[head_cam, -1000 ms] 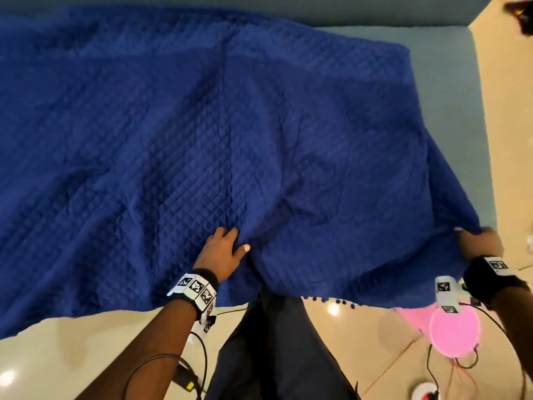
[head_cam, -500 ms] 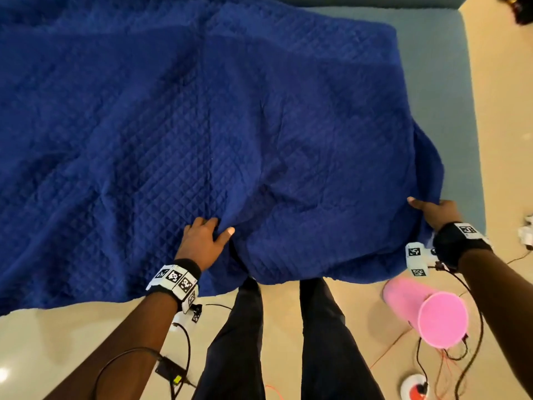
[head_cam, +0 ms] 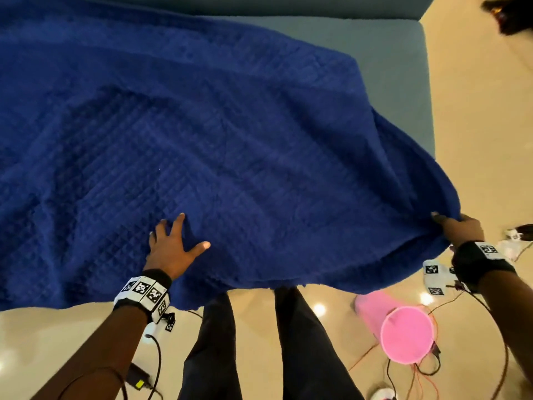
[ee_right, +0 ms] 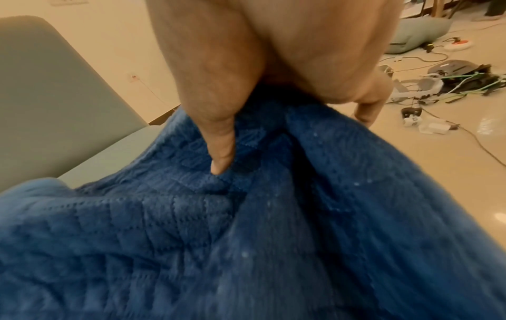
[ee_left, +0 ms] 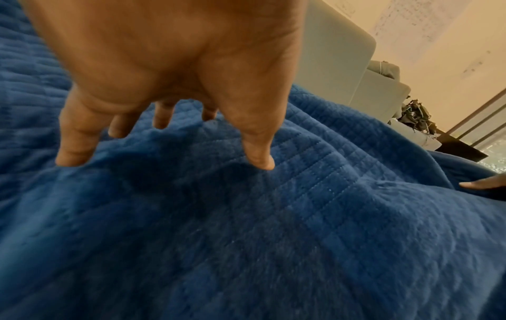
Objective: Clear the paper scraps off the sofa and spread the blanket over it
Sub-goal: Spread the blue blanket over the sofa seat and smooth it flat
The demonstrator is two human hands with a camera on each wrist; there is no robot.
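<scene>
Our left hand (head_cam: 173,249) has let go of the fold it was pinching and now lies spread, fingers straight, on the blanket (head_cam: 230,140). Our right hand (head_cam: 461,229), curled tight round the near corner, has pulled it out beyond the sofa (head_cam: 403,67) end. The cloth lies flatter, so the far-right seat strip remains to cover.

My left hand (head_cam: 173,249) lies flat with fingers spread on the blue quilted blanket (head_cam: 230,140) covering the sofa (head_cam: 403,67), while my right hand (head_cam: 461,229) grips its corner above the pink bin (head_cam: 406,339)
</scene>
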